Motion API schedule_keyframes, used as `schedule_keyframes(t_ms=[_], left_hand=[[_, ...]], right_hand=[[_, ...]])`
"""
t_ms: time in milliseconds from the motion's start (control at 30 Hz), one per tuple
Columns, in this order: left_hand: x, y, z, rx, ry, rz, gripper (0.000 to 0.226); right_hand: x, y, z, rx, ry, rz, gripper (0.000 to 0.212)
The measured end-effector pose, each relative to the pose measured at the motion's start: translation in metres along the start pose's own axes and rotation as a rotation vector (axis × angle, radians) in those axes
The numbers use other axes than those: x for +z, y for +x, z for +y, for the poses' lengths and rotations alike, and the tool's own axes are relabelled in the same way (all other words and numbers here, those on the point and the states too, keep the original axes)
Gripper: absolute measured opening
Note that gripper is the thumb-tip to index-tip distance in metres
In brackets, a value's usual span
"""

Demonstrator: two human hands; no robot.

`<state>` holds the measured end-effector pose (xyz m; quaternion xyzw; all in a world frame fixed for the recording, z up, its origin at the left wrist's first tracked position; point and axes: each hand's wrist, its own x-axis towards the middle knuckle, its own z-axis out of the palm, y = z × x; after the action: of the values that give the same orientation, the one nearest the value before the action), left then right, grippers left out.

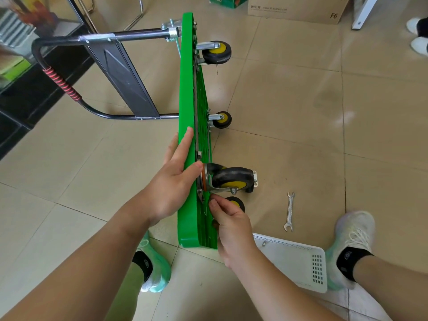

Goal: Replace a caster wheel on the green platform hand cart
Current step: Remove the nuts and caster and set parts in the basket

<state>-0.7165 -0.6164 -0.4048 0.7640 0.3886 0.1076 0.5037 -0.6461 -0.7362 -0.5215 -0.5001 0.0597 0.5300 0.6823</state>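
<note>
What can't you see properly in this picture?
All in the head view:
- What the right hand pinches by the caster: its own fingertips cover it, and it is too small to tell.
- Small wheel: partly hidden behind that hand.
- Top of the cart: turned away, so only its edge shows.
- Box: cut off by the picture's top edge.
</note>
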Motion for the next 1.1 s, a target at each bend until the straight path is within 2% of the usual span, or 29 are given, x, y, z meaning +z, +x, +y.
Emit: schedule_keyframes(t_ms=[167,433,533,667,800,1100], left_hand=[[0.001,0.000,0.000,0.014,-0.002,0.020,0.067],[0.001,-0.001,0.001,0.011,-0.012,0.029,0.068],[0.002,-0.002,0.002,0.011,-0.018,0.024,0.068],[0.001,-0.002,0.002,0.013,-0.011,0.024,0.068],[0.001,-0.001,0.001,0.016,-0.009,0.025,0.068],[0.001,0.000,-0.001,0.021,-0.007,0.024,0.068]], right_hand=[[0.013,-0.002,-0.001,0.017,0.096,0.065,0.023],[0.018,-0.008,-0.001,-0.005,0.078,0.070,0.024],[0.015,-0.009,0.000,-0.035,0.014,0.057,0.019],[0.013,-0.008,-0.003,-0.162,-0.175,0.073,0.022],[0.014,-0.003,-0.004,-0.234,-0.251,0.072,0.022],[0.016,0.002,-0.009,-0.097,-0.176,0.040,0.010]])
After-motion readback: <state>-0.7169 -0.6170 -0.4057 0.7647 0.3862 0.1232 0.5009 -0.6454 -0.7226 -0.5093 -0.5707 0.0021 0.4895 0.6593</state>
